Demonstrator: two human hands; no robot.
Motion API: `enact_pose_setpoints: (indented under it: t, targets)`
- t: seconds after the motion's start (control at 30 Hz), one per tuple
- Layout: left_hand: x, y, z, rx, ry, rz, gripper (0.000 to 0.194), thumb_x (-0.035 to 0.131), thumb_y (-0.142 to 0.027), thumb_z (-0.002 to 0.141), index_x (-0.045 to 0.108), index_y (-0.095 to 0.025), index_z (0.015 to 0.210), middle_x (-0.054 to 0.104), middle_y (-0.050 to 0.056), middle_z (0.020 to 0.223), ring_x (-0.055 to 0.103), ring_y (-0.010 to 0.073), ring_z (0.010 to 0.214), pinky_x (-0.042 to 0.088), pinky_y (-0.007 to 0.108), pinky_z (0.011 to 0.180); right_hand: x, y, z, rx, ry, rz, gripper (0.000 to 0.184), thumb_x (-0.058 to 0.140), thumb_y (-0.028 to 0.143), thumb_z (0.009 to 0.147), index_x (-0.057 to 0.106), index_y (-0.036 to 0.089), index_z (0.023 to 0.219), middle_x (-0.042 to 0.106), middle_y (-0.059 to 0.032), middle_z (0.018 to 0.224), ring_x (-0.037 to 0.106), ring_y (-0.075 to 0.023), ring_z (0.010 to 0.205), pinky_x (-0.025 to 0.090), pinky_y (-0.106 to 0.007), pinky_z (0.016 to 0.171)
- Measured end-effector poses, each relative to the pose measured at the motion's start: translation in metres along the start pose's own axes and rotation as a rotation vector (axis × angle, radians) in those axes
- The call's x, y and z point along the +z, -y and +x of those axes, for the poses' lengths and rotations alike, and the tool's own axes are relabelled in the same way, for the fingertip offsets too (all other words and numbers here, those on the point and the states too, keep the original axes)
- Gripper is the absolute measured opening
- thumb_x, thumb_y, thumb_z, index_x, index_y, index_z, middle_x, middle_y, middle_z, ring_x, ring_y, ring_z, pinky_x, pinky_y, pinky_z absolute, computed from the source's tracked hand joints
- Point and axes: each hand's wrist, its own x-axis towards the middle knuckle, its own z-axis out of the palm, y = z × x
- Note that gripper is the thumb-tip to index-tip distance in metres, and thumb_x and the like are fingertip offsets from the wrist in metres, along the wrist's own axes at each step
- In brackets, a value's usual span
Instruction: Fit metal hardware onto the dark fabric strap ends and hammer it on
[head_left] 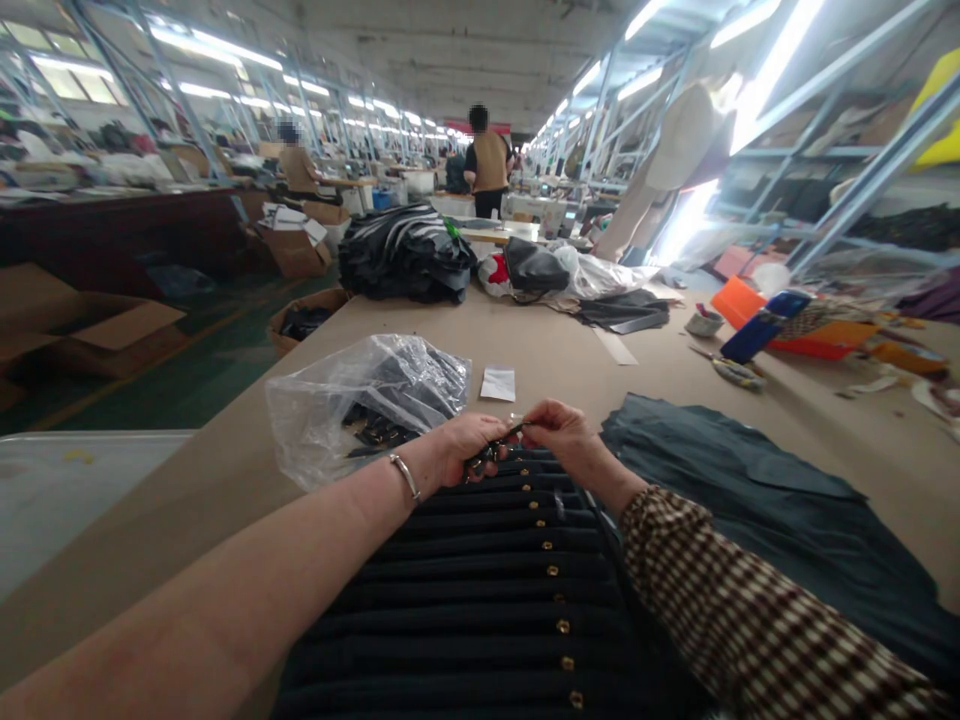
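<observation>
My left hand (466, 442), with a bracelet at the wrist, is closed round a bunch of small dark straps (486, 458) with shiny metal bits. My right hand (561, 430) pinches the end of one strap, close to the left fingers. Below both hands lie overlapping rows of dark fabric pieces (465, 592), each with a gold-coloured metal fitting in a line down the right. A clear plastic bag (311, 415) with more dark straps and metal parts lies beside my left hand. Just beyond my hands is a small white paper (498, 384).
Dark sheet material (742, 480) lies right of my sleeve. Farther right are scissors (726, 370), a blue box-like object (765, 325) and orange trays (825, 335). A tall dark stack (405, 252) stands at the table's far edge. Cardboard boxes (97, 320) sit left; two people work beyond.
</observation>
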Motion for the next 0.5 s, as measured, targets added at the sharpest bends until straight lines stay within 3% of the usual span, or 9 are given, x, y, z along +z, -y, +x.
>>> enact_pose_setpoints:
  t: [0.13,0.27,0.37,0.5]
  targets:
    - [0.002,0.001,0.005,0.037,-0.018,0.08,0.018,0.056,-0.035,0.083,0.055,-0.017,0.079,0.051,-0.006,0.059,0.043,0.0056,0.037,0.023,0.019,0.037,0.001,0.003,-0.003,0.013,0.09,-0.125,0.021,0.069,0.032,0.065,0.057,0.018,0.074,0.06,0.005,0.059,0.055,-0.0081,0.053,0.046,-0.022,0.055]
    - [0.007,0.004,0.013,0.066,-0.125,0.217,0.019,0.06,-0.031,0.078,0.054,-0.017,0.068,0.048,-0.007,0.05,0.039,0.0061,0.035,0.024,0.02,0.037,-0.002,0.006,0.002,0.127,0.142,-0.496,0.015,0.057,0.03,0.076,0.063,0.016,0.076,0.055,0.0048,0.052,0.049,-0.0074,0.047,0.039,-0.019,0.047]
    - [0.009,0.004,0.016,0.071,-0.202,0.328,0.016,0.059,-0.028,0.077,0.056,-0.016,0.067,0.047,-0.007,0.048,0.037,0.0063,0.036,0.025,0.021,0.038,-0.008,-0.001,0.008,0.174,0.176,-0.633,0.012,0.056,0.02,0.072,0.067,0.015,0.072,0.052,0.0049,0.045,0.046,-0.0076,0.042,0.033,-0.018,0.042]
    - [0.009,0.003,0.019,0.068,-0.27,0.482,0.011,0.06,-0.023,0.072,0.06,-0.015,0.064,0.049,-0.005,0.048,0.04,0.0071,0.039,0.028,0.021,0.041,-0.014,-0.013,0.012,0.164,0.194,-0.775,0.012,0.059,0.018,0.068,0.07,0.015,0.068,0.062,0.0013,0.056,0.052,-0.0094,0.053,0.036,-0.019,0.048]
